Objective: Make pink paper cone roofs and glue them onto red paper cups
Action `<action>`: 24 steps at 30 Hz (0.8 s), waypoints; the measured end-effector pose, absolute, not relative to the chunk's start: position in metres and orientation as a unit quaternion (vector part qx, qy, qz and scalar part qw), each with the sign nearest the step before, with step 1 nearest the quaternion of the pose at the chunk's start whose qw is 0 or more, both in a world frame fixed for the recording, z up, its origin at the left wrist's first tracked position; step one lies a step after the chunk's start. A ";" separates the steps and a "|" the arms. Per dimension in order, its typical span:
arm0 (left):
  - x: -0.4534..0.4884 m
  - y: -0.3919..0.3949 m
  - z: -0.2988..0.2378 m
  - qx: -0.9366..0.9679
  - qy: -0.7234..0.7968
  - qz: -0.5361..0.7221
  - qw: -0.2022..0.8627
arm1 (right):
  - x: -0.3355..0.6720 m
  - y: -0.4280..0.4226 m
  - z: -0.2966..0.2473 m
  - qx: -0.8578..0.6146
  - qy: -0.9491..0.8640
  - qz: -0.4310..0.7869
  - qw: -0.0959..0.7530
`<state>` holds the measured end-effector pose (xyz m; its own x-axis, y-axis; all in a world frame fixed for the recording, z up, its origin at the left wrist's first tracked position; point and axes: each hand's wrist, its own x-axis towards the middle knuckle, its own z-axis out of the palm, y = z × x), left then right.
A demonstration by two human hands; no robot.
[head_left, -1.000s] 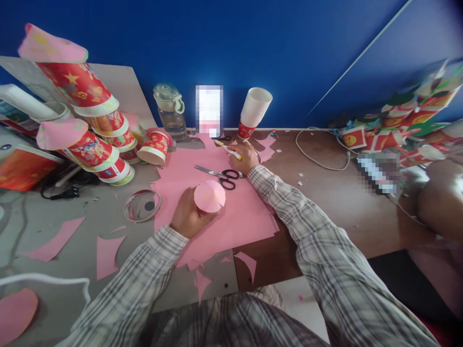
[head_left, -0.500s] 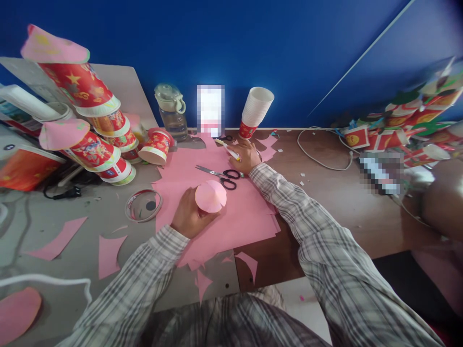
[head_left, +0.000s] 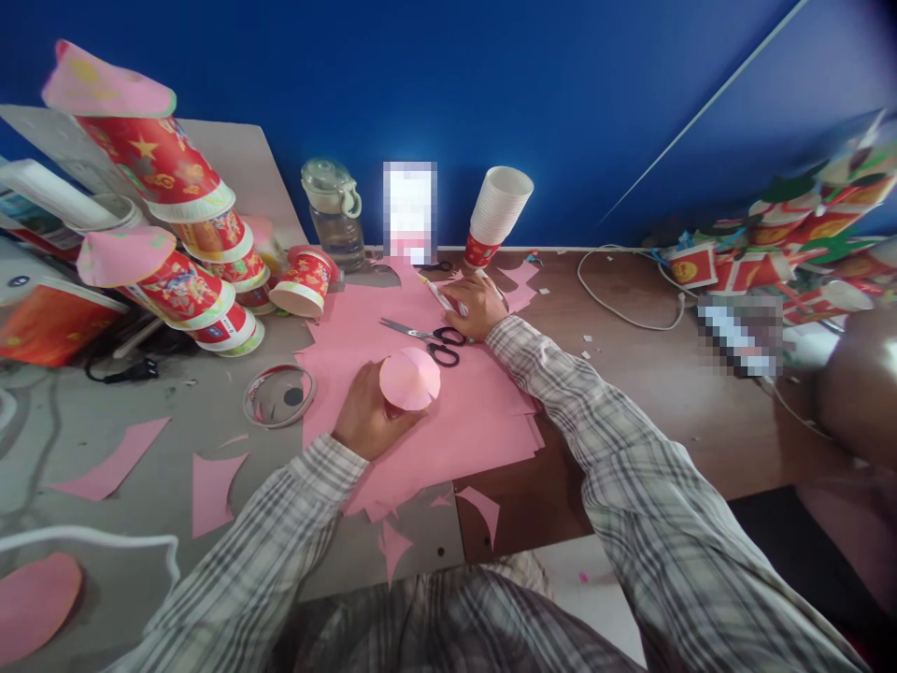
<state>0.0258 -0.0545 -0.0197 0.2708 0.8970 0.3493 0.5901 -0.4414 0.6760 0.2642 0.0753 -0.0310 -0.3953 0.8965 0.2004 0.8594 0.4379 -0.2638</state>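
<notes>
My left hand is wrapped round a red paper cup, mostly hidden below the pink paper cone on top of it. The cup is over the stack of pink paper sheets. Farther back, my right hand has its thumb and fingers on either side of a slim white-and-yellow marker, which lies at a slant at the sheets' far edge. Scissors with black handles rest on the pink paper between my hands, blades pointing left.
Stacked red cups with pink cones stand at left, near a water bottle. A tall cup stack is by the blue wall. Tape roll and pink scraps lie at left; a cable and cup crafts at right.
The fingers of my right hand have moved slightly left and closed over the marker, which now shows less. My left hand stays put with the cone-topped cup.
</notes>
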 end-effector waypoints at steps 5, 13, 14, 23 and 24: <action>0.026 -0.054 -0.019 0.770 0.485 0.355 0.213 | 0.261 0.074 -0.025 -0.537 -0.829 0.054 0.146; 0.027 -0.055 -0.016 0.763 0.488 0.366 0.211 | 0.263 0.073 -0.014 -0.542 -0.831 0.066 0.110; 0.027 -0.055 -0.016 0.765 0.488 0.365 0.211 | 0.263 0.074 -0.014 -0.541 -0.832 0.068 0.105; 0.028 -0.055 -0.018 0.775 0.482 0.368 0.176 | 0.258 0.084 -0.017 -0.545 -0.830 0.079 0.095; 0.028 -0.055 -0.018 0.776 0.481 0.369 0.174 | 0.258 0.084 -0.017 -0.546 -0.828 0.079 0.096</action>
